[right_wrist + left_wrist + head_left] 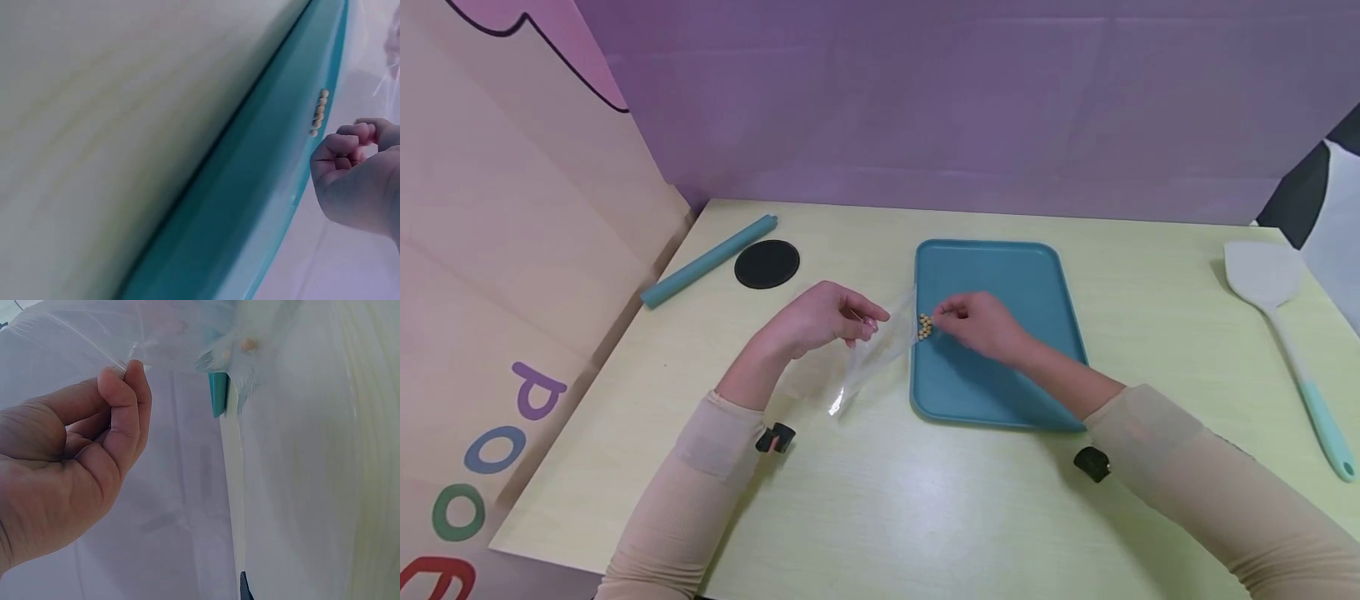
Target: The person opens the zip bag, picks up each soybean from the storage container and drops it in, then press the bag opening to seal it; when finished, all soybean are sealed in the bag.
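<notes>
A: ok what's in this setup, biggest stuff first?

B: Purple backdrop (955, 108) across 12 o'clock, then the pale tabletop (925, 517) under it all. Next a blue tray (1000, 275), call that the clock center. White spatula (1289, 348) with a mint handle lies out at 3, well apart from the tray. Teal rod (709, 262) sits between 9 and 10, well off too.

A: and the floppy see-through thing?

B: Clear plastic bag (880, 346), at the tray's 9 o'clock side, one end right up by the rim. Can't tell if it's touching there.

A: hands?

B: Left hand (820, 321) is at 9 from the tray, fingers pinching the bag's film. Right hand (988, 327) is over the tray, fingers curled in narrow and pointing to 9. Can't tell if anything's between them tbh.

A: small stuff?

B: Flat black disc (767, 264), just beside the rod on its 3 o'clock side. Smallest: a cluster of little tan balls (924, 327) in the tray, along its 9 o'clock edge, right by the right hand's fingers.
</notes>
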Motion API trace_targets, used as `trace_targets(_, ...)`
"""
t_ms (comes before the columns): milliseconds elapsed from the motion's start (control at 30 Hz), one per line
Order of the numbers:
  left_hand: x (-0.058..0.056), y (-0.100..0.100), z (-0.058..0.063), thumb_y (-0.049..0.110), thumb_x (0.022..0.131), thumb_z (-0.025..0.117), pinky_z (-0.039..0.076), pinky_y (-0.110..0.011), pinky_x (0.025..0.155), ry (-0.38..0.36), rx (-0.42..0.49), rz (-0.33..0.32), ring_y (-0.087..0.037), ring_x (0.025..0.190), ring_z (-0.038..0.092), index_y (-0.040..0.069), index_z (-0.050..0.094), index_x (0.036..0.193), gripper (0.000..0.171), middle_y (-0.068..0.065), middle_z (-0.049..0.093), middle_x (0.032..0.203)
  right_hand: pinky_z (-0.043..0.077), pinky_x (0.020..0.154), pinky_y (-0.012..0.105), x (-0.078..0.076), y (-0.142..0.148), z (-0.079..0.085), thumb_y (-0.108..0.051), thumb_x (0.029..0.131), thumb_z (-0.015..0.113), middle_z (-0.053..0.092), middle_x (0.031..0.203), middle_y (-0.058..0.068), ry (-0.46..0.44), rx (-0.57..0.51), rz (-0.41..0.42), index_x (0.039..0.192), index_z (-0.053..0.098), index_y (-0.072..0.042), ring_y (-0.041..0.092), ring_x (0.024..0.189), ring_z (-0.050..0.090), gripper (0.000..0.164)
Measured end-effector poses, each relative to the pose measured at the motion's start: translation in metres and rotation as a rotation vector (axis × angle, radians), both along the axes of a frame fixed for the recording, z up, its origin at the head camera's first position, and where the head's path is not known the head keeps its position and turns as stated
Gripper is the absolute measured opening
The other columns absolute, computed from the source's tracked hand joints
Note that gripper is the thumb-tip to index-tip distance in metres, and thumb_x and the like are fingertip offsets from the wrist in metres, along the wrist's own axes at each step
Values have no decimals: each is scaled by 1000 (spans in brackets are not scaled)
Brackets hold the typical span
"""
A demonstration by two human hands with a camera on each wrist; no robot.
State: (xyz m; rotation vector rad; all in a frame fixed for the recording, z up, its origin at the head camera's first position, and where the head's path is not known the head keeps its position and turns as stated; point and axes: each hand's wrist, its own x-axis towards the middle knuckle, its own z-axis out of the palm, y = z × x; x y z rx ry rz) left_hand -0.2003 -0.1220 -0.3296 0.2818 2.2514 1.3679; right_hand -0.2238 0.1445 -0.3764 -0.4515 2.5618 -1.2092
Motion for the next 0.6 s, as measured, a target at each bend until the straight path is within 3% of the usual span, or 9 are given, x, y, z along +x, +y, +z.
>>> trace_targets(133, 0, 0, -1, 2, 95, 69, 52, -52, 92, 6, 7, -1, -35, 94, 63, 1, 71, 125, 30, -21, 68, 113, 40, 57, 33, 3, -4, 5, -26, 103, 62, 48, 63, 3, -5, -94, -26, 116, 71, -5, 21, 59, 46, 26)
trace_targets(300, 2, 0, 0, 2, 95, 69, 51, -53, 93, 8, 16, -4, -39, 98, 61, 1, 71, 125, 30, -21, 68, 113, 41, 57, 32, 10, -12, 15, -29, 101, 65, 49, 67, 5, 17, -214, -49, 116, 70, -4, 20, 62, 47, 30)
trace_targets(400, 2, -1, 0, 1, 95, 69, 51, -53, 92, 15, 22, -7, -35, 94, 61, 0, 71, 125, 30, -22, 68, 114, 40, 54, 31, 16, -17, 20, -26, 100, 67, 50, 68, 8, 48, -257, -14, 113, 72, -4, 22, 62, 47, 26)
trace_targets(600, 2, 0, 1, 1, 95, 69, 52, -51, 90, 26, 17, -11, -29, 89, 62, 0, 70, 125, 30, -20, 68, 113, 40, 55, 28, 23, -23, 20, -18, 96, 72, 55, 71, 11, 74, -229, 85, 106, 74, -4, 25, 67, 51, 18)
